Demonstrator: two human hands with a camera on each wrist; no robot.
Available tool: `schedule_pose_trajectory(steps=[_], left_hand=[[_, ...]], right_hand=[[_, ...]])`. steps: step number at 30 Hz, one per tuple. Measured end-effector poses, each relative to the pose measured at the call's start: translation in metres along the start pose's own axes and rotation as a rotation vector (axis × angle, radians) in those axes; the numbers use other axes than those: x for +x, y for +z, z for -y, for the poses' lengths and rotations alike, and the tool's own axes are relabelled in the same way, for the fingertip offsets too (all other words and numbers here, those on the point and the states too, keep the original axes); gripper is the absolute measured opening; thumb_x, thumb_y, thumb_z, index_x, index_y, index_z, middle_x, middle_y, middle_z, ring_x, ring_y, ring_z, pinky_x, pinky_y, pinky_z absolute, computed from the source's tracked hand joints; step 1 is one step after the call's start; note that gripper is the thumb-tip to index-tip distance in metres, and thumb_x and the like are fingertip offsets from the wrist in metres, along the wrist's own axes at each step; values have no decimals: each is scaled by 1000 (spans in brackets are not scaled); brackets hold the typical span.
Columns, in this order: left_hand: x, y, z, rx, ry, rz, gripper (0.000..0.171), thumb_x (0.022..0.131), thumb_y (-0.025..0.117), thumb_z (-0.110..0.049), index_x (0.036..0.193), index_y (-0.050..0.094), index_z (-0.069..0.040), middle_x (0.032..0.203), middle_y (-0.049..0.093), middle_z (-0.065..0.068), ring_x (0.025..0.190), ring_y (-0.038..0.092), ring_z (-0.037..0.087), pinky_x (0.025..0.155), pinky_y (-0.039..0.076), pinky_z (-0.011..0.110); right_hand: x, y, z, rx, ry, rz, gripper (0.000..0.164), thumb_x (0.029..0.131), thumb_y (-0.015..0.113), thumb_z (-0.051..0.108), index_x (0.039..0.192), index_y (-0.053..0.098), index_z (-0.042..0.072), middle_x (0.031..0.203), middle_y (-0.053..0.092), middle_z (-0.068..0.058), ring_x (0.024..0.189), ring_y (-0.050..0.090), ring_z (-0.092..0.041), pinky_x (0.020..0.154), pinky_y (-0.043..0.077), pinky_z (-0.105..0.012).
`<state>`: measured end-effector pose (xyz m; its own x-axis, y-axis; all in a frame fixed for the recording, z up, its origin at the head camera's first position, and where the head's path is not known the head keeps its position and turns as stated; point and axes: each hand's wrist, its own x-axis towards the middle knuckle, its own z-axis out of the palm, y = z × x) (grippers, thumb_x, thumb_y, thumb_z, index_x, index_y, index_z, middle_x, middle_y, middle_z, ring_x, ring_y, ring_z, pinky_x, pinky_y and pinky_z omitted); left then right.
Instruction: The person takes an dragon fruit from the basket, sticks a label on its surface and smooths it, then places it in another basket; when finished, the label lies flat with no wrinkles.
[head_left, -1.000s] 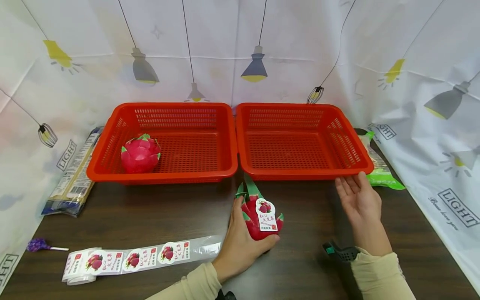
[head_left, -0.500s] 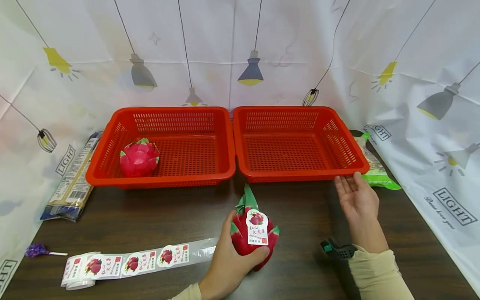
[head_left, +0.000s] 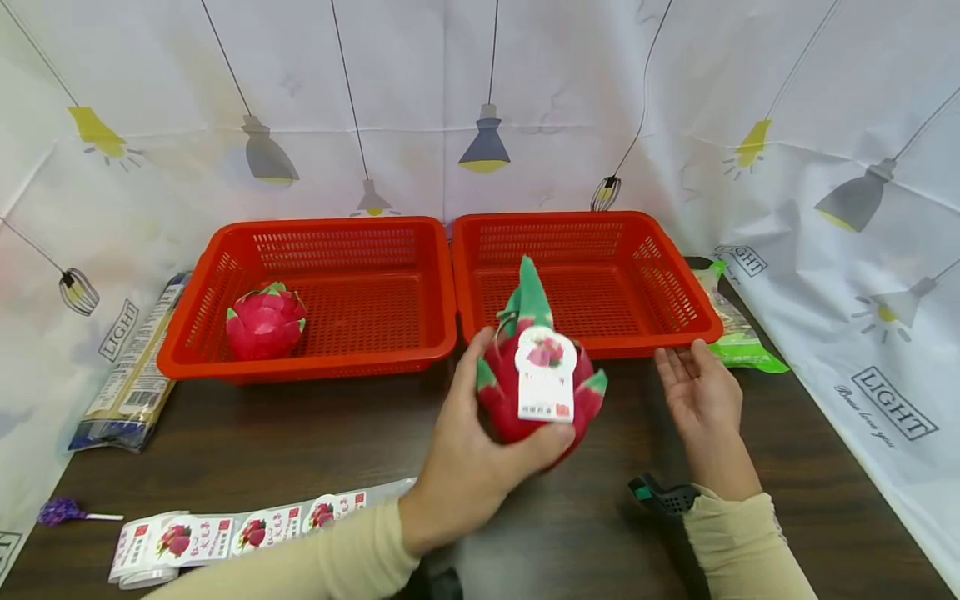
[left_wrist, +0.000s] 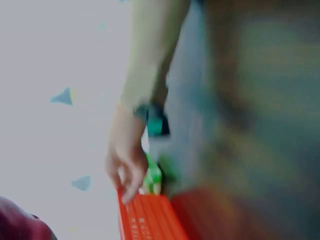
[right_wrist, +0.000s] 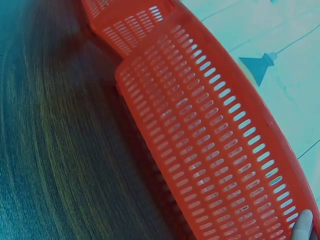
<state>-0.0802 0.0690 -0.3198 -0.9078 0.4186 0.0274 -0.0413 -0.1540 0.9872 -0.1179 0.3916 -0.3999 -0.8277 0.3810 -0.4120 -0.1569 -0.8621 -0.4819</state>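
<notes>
In the head view my left hand grips a red dragon fruit with green tips, held above the table in front of the right red basket. A white printed label is stuck on its near side, slightly blurred by motion. My right hand has its palm turned up and its fingers touch the right basket's front right corner. One right fingertip shows at the rim in the right wrist view. Another dragon fruit sits in the left red basket. The left wrist view is badly blurred.
A roll of dragon fruit labels lies front left, partly covered by my left sleeve. A purple lollipop is beside it. A gold and blue packet and a green packet flank the baskets.
My left hand first drew the dragon fruit nearer to me, then lifted it forward and right, so it overlaps the right basket's front rim in view. My right hand stays at the basket corner.
</notes>
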Motion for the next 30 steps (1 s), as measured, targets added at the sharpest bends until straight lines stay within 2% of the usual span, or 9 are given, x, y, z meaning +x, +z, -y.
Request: schedule_pose_trajectory(steps=[2, 4, 7, 9, 11, 14, 19, 24, 30], left_hand=[[36, 8, 0, 52, 46, -3, 98, 87, 79, -26, 161, 15, -23, 148, 44, 1, 132, 48, 21, 99, 56, 37], [75, 18, 6, 99, 61, -19, 97, 87, 79, -26, 161, 16, -22, 148, 44, 1, 132, 47, 20, 98, 57, 37], [126, 34, 23, 154, 49, -60, 97, 87, 80, -26, 160, 17, -18, 149, 44, 3, 134, 47, 21, 100, 57, 38], [152, 45, 36, 191, 16, -99, 98, 86, 80, -26, 160, 16, -17, 152, 42, 3, 137, 45, 22, 104, 54, 39], [169, 56, 49, 217, -40, -133, 101, 86, 80, -27, 161, 14, -18, 154, 40, 4, 139, 43, 24, 109, 51, 42], [187, 71, 63, 254, -121, -173, 106, 85, 81, -29, 163, 10, -18, 157, 37, 5, 143, 41, 26, 115, 45, 45], [210, 90, 68, 343, -220, -197, 110, 83, 82, -30, 163, 9, -16, 161, 33, 5, 147, 37, 27, 121, 37, 45], [229, 101, 72, 443, -248, -193, 111, 82, 83, -32, 163, 9, -12, 162, 33, 6, 149, 35, 25, 125, 32, 39], [241, 123, 67, 604, -264, -149, 105, 80, 85, -37, 159, 20, -11, 152, 45, 5, 142, 44, 20, 123, 34, 34]], right_hand=[[1, 1, -3, -33, -3, -4, 34, 99, 64, 17, 130, 51, 17, 109, 58, -5, 103, 62, -19, 92, 60, -35], [1, 1, -6, -70, -8, -13, 37, 99, 65, 18, 132, 49, 17, 112, 58, -4, 104, 62, -18, 91, 60, -35], [0, 1, -10, -122, -5, -28, 42, 98, 66, 21, 135, 47, 19, 115, 57, -3, 106, 62, -16, 91, 60, -34], [0, 1, -13, -152, 1, -38, 46, 97, 67, 22, 137, 45, 20, 117, 57, -2, 107, 62, -16, 91, 60, -33], [0, 1, -16, -181, 7, -43, 49, 97, 67, 24, 140, 43, 21, 119, 56, -1, 108, 62, -15, 91, 60, -32], [-1, 1, -18, -205, 9, -44, 53, 97, 67, 24, 142, 41, 21, 122, 55, -1, 107, 63, -14, 90, 60, -32], [-1, 3, -19, -228, -3, -43, 55, 97, 67, 24, 144, 40, 21, 123, 53, -1, 108, 62, -14, 89, 60, -31], [-3, 4, -14, -232, -15, -48, 51, 96, 68, 25, 141, 44, 19, 119, 56, -2, 106, 62, -14, 89, 60, -30], [-4, 1, 0, -188, -55, -46, 35, 96, 68, 22, 127, 55, 14, 109, 61, -5, 98, 65, -16, 86, 61, -32]])
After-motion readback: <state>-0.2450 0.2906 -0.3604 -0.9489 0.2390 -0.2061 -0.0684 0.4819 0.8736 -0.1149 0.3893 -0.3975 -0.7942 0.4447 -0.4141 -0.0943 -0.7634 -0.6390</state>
